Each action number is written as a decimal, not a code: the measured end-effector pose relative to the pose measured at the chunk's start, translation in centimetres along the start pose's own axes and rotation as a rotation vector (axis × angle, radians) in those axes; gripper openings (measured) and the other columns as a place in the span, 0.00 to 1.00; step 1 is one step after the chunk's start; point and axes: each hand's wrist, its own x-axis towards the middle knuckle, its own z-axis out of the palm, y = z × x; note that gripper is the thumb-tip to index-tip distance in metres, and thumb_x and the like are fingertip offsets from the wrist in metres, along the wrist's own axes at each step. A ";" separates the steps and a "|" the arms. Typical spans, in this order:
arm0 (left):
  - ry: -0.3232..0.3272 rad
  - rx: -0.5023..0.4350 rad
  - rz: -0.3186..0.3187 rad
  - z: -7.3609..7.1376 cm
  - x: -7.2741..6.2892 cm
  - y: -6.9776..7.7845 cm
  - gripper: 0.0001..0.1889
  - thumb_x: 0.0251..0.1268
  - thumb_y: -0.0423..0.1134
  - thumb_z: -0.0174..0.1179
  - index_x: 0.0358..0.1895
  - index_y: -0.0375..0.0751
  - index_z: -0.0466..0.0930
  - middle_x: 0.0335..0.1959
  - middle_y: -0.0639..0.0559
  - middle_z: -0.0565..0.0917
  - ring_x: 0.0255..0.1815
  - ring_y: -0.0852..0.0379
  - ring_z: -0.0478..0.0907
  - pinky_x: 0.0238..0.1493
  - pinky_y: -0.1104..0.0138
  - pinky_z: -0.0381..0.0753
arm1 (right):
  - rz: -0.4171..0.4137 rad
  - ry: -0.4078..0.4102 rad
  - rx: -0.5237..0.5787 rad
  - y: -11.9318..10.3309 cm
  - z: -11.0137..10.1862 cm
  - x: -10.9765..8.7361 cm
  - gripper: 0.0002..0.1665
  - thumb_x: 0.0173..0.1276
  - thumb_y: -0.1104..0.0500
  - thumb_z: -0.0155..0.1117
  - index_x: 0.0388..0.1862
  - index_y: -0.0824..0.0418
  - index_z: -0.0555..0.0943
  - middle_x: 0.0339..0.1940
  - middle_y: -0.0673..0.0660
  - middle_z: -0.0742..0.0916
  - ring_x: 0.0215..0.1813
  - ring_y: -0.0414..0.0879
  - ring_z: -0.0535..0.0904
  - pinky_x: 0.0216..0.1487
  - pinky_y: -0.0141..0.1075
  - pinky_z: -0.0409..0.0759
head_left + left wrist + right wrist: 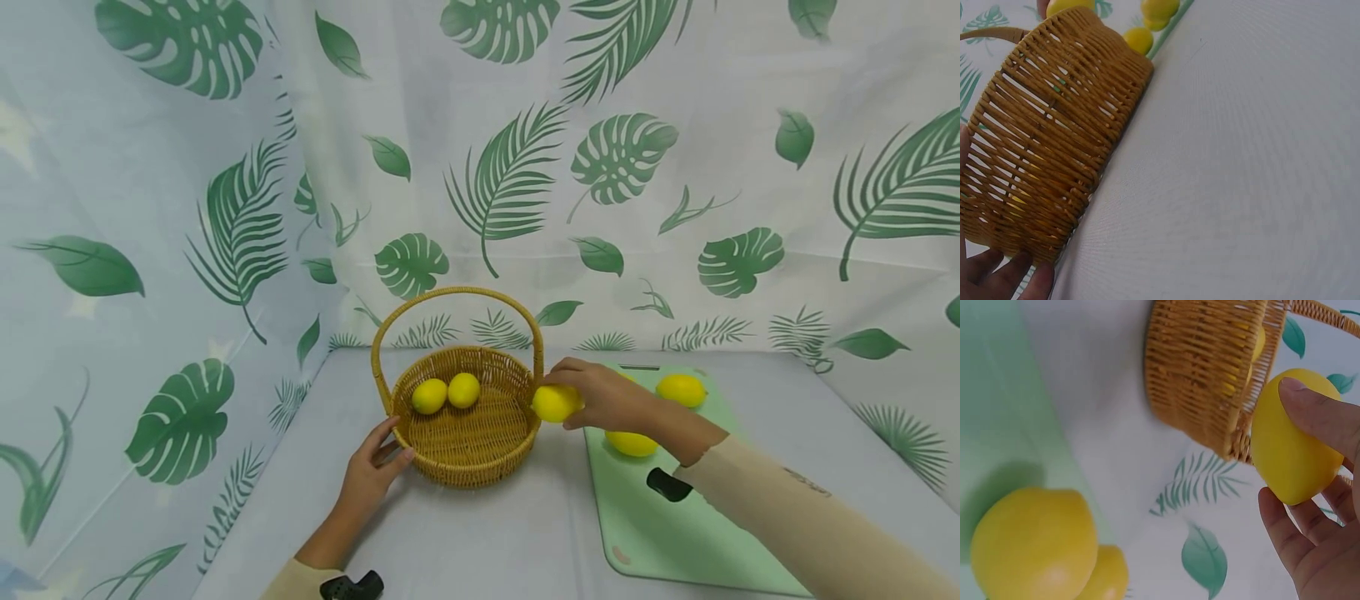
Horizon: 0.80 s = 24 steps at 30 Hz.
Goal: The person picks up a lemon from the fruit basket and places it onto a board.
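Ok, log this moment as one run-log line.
right hand: grips lemon at basket rim | left hand: touches basket wall | in basket: two lemons | on cutting board: two lemons

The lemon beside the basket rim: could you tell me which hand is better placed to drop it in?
Right. The right hand already holds the lemon at the basket rim; the left hand rests against the basket's near side, probably steadying it.

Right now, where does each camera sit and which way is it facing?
Head: above, looking forward and down at the basket, green board, both hands and sleeves.
Left wrist: low, facing the basket wall; left hand fingertips show.
Right wrist: beside the right hand, which holds a lemon, facing the basket.
All three share the basket.
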 end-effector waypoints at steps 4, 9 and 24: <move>0.013 -0.005 0.010 0.0 0.3 -1.3 0.34 0.64 0.38 0.66 0.72 0.39 0.64 0.72 0.41 0.62 0.64 0.37 0.69 0.52 0.61 0.80 | 0.011 -0.003 -0.013 0.4 -0.4 -0.7 0.34 0.54 0.59 0.79 0.61 0.52 0.78 0.56 0.44 0.77 0.54 0.45 0.74 0.57 0.43 0.77; 0.022 -0.005 0.019 0.0 0.8 -3.2 0.34 0.64 0.39 0.66 0.72 0.44 0.64 0.73 0.45 0.62 0.65 0.39 0.69 0.52 0.62 0.79 | 0.021 0.001 -0.021 1.0 -0.7 -1.4 0.34 0.53 0.60 0.79 0.60 0.52 0.78 0.56 0.45 0.77 0.55 0.46 0.74 0.58 0.45 0.76; 0.007 0.029 -0.010 0.1 0.0 0.3 0.34 0.65 0.36 0.65 0.72 0.36 0.63 0.72 0.39 0.62 0.64 0.37 0.69 0.52 0.61 0.80 | 0.068 0.049 -0.018 2.7 -2.0 -3.7 0.33 0.53 0.62 0.78 0.60 0.54 0.79 0.57 0.49 0.77 0.55 0.49 0.74 0.57 0.48 0.76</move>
